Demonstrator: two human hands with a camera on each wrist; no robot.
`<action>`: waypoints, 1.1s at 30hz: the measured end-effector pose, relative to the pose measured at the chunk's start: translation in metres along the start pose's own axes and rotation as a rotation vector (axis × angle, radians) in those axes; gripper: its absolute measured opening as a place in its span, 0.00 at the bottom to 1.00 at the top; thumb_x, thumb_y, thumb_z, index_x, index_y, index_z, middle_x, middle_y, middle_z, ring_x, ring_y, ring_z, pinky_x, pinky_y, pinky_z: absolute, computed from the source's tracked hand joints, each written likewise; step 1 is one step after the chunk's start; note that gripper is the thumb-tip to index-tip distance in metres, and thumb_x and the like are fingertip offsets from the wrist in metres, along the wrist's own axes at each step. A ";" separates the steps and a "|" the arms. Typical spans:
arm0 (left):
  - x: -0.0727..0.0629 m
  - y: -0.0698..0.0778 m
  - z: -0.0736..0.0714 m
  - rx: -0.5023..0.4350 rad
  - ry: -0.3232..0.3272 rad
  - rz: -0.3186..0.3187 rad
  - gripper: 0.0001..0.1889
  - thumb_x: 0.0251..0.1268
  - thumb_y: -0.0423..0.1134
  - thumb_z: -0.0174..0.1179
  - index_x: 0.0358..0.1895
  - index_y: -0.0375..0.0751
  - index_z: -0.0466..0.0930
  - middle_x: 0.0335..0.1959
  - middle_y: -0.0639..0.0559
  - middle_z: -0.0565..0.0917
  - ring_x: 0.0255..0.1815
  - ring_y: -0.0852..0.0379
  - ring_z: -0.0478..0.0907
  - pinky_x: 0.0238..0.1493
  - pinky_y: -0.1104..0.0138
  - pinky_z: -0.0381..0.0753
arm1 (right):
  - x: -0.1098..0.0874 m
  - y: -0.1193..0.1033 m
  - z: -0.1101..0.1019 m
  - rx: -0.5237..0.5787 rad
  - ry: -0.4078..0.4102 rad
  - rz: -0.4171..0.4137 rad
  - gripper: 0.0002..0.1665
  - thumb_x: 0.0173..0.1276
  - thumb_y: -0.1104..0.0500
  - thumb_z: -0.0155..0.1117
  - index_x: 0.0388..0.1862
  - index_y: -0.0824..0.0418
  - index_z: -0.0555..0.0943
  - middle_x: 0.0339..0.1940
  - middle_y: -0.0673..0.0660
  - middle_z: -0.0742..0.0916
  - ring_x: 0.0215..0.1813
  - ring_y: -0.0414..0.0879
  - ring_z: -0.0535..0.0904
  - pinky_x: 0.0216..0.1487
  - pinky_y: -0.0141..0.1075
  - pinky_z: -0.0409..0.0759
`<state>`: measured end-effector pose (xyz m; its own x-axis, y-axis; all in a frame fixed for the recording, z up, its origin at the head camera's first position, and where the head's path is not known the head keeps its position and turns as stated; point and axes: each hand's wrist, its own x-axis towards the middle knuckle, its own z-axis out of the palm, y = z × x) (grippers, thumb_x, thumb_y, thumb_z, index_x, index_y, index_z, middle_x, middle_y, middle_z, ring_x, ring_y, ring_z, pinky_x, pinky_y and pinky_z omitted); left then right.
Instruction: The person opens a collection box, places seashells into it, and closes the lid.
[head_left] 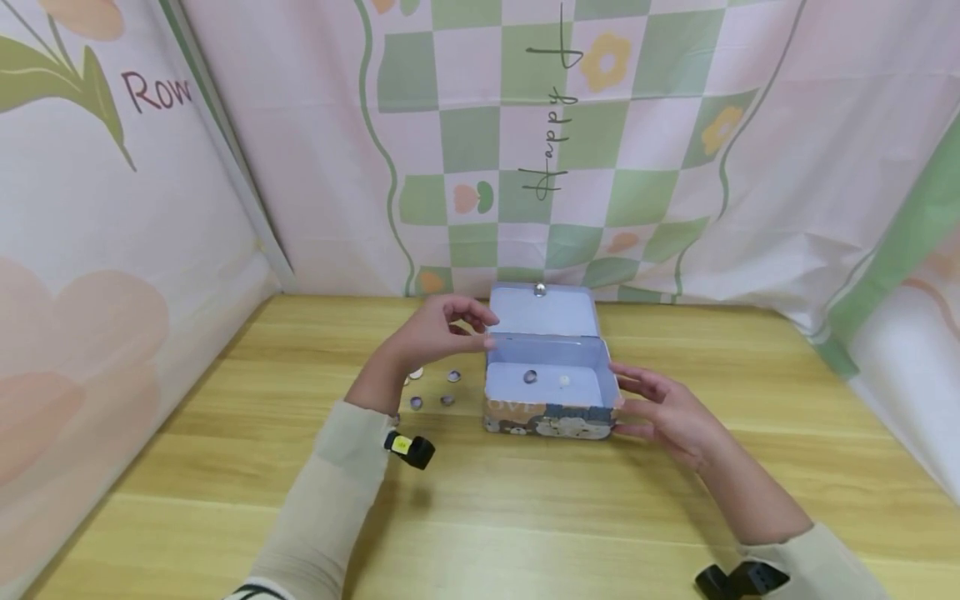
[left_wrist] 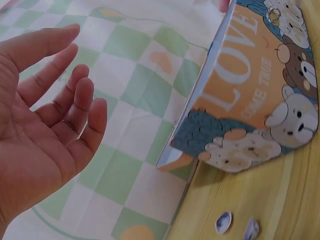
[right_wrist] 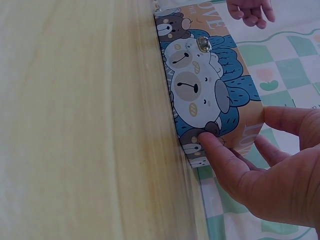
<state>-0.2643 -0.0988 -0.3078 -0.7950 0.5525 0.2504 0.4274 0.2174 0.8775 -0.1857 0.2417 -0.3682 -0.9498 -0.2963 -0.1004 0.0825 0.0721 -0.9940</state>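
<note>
A tin box [head_left: 551,421] with printed bears and the word LOVE stands on the table, its hinged lid [head_left: 543,310] raised at the back. Inside it lie a dark shell [head_left: 531,377] and a small white piece, perhaps also a shell [head_left: 565,381]. My left hand [head_left: 450,327] hovers by the box's left rim, fingers loosely bent and nothing in them, as the left wrist view shows. At the right end, my right hand [head_left: 671,415] holds the box by its corner. Its thumb [right_wrist: 225,157] presses the front wall while other fingers touch the side and rim.
Several small purple-and-white shells [head_left: 416,402] are scattered on the wooden table [head_left: 525,517] left of the box, some partly behind my left wrist. A checkered curtain [head_left: 480,150] hangs behind the table, and a printed cloth [head_left: 135,292] closes off the left side.
</note>
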 end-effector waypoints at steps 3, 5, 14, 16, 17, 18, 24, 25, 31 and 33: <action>-0.008 -0.004 -0.005 -0.011 0.021 0.000 0.14 0.58 0.35 0.70 0.47 0.39 0.83 0.45 0.48 0.81 0.49 0.45 0.75 0.51 0.59 0.79 | 0.000 0.000 0.000 0.000 -0.001 -0.002 0.41 0.70 0.69 0.56 0.76 0.71 0.49 0.75 0.76 0.53 0.62 0.54 0.73 0.55 0.51 0.79; -0.013 -0.005 -0.009 -0.017 0.029 0.005 0.14 0.59 0.34 0.69 0.48 0.39 0.82 0.46 0.48 0.81 0.50 0.43 0.75 0.51 0.59 0.78 | 0.000 -0.001 0.000 0.000 -0.001 -0.002 0.41 0.70 0.69 0.57 0.76 0.71 0.49 0.75 0.76 0.53 0.62 0.54 0.73 0.55 0.51 0.78; -0.035 -0.013 -0.028 -0.029 0.051 -0.024 0.17 0.61 0.32 0.67 0.52 0.35 0.78 0.51 0.46 0.78 0.52 0.45 0.72 0.47 0.62 0.79 | 0.000 0.000 0.000 -0.006 0.001 0.004 0.41 0.70 0.69 0.56 0.77 0.71 0.48 0.75 0.76 0.53 0.63 0.56 0.71 0.55 0.51 0.78; -0.039 -0.015 -0.033 -0.024 0.053 -0.035 0.18 0.61 0.31 0.66 0.53 0.35 0.77 0.52 0.45 0.77 0.52 0.47 0.71 0.48 0.62 0.78 | 0.000 0.000 0.000 -0.004 0.001 0.004 0.42 0.70 0.69 0.56 0.77 0.71 0.48 0.75 0.76 0.53 0.63 0.56 0.71 0.56 0.51 0.78; -0.041 -0.016 -0.036 -0.021 0.057 -0.042 0.18 0.61 0.31 0.66 0.54 0.35 0.76 0.53 0.45 0.77 0.52 0.47 0.71 0.48 0.61 0.78 | 0.000 0.000 -0.001 -0.004 -0.001 0.005 0.42 0.70 0.68 0.56 0.77 0.71 0.48 0.75 0.75 0.53 0.64 0.57 0.71 0.56 0.51 0.78; -0.043 -0.018 -0.039 -0.017 0.059 -0.047 0.18 0.61 0.31 0.66 0.54 0.34 0.76 0.53 0.45 0.77 0.52 0.48 0.71 0.49 0.61 0.77 | 0.000 0.000 0.000 -0.004 -0.002 0.006 0.42 0.70 0.68 0.57 0.77 0.71 0.48 0.75 0.75 0.53 0.64 0.57 0.71 0.56 0.52 0.78; -0.054 -0.028 -0.052 -0.005 0.073 -0.095 0.18 0.62 0.31 0.66 0.54 0.33 0.75 0.54 0.44 0.76 0.53 0.48 0.70 0.51 0.61 0.76 | 0.001 0.000 -0.001 -0.005 -0.003 0.011 0.42 0.71 0.68 0.57 0.77 0.70 0.48 0.75 0.75 0.53 0.65 0.58 0.70 0.56 0.52 0.78; -0.056 -0.030 -0.054 -0.005 0.076 -0.108 0.18 0.62 0.31 0.66 0.54 0.33 0.75 0.54 0.44 0.76 0.53 0.48 0.70 0.51 0.61 0.76 | 0.001 0.000 -0.001 -0.004 -0.002 0.011 0.42 0.70 0.68 0.57 0.77 0.70 0.48 0.75 0.75 0.53 0.65 0.58 0.70 0.56 0.52 0.78; -0.065 -0.045 -0.063 0.012 0.084 -0.185 0.18 0.62 0.32 0.66 0.54 0.34 0.75 0.52 0.43 0.77 0.56 0.44 0.71 0.54 0.59 0.75 | 0.001 0.001 -0.001 -0.006 0.003 0.007 0.41 0.70 0.68 0.56 0.77 0.70 0.49 0.75 0.75 0.53 0.63 0.58 0.71 0.55 0.51 0.78; -0.067 -0.050 -0.066 0.015 0.084 -0.209 0.19 0.62 0.33 0.66 0.54 0.33 0.75 0.53 0.43 0.77 0.59 0.40 0.69 0.57 0.56 0.72 | 0.000 0.001 -0.001 -0.008 0.005 0.005 0.42 0.70 0.68 0.57 0.77 0.70 0.49 0.75 0.75 0.53 0.63 0.57 0.72 0.55 0.51 0.78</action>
<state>-0.2609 -0.1994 -0.3413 -0.8998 0.4253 0.0970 0.2549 0.3322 0.9081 -0.1863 0.2425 -0.3695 -0.9509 -0.2910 -0.1053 0.0850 0.0814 -0.9931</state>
